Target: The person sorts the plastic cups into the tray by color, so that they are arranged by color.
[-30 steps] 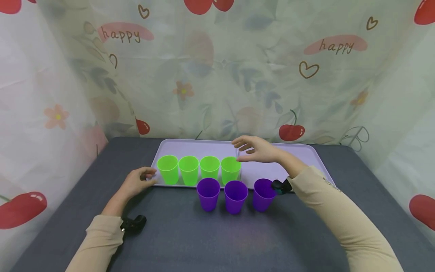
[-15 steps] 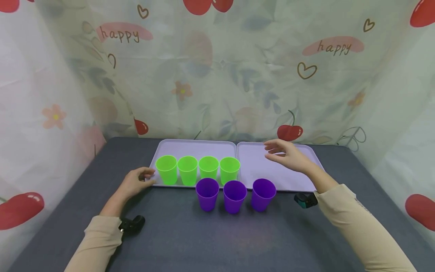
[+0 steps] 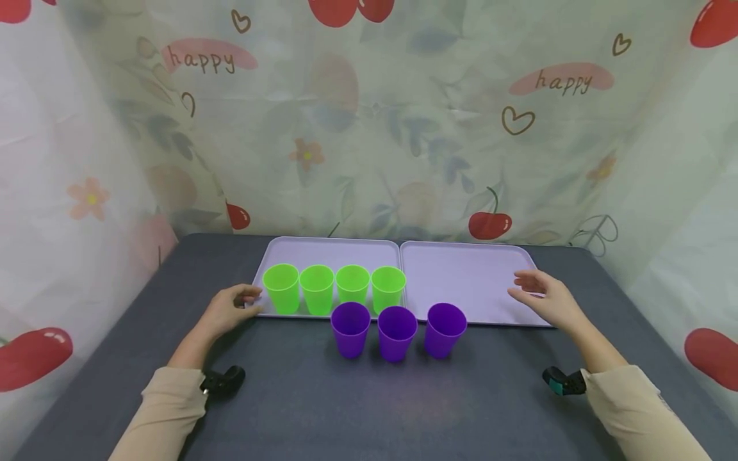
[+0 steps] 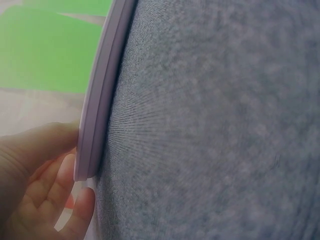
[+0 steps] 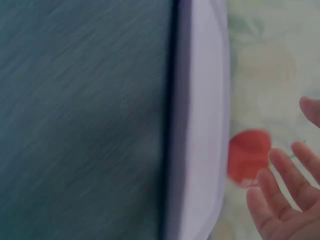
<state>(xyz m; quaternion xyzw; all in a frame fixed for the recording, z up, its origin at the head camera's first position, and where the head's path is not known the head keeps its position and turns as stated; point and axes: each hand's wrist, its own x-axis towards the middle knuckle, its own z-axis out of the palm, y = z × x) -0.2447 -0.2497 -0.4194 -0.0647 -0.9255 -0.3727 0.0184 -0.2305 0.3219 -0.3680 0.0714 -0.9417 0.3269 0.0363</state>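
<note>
In the head view, my left hand (image 3: 227,310) stays at the near left corner of the left lilac tray (image 3: 340,246). The left wrist view shows thumb and curled fingers (image 4: 62,175) gripping that tray's rim (image 4: 97,100). Several bright green cups (image 3: 318,291) stand in a row on this tray. My right hand (image 3: 550,299) hovers by the right edge of the right lilac tray (image 3: 461,275), fingers spread and holding nothing. Three purple cups (image 3: 350,330) stand upright on the dark table just in front of the trays.
Both trays lie side by side on the dark cloth-covered table (image 3: 357,410). A printed curtain (image 3: 375,128) hangs close behind and along both sides. Black wrist cameras (image 3: 564,381) hang under both forearms.
My right hand has moved right and toward me, from above the join of the trays to the right tray's outer edge. My left hand and the cups have stayed in place.
</note>
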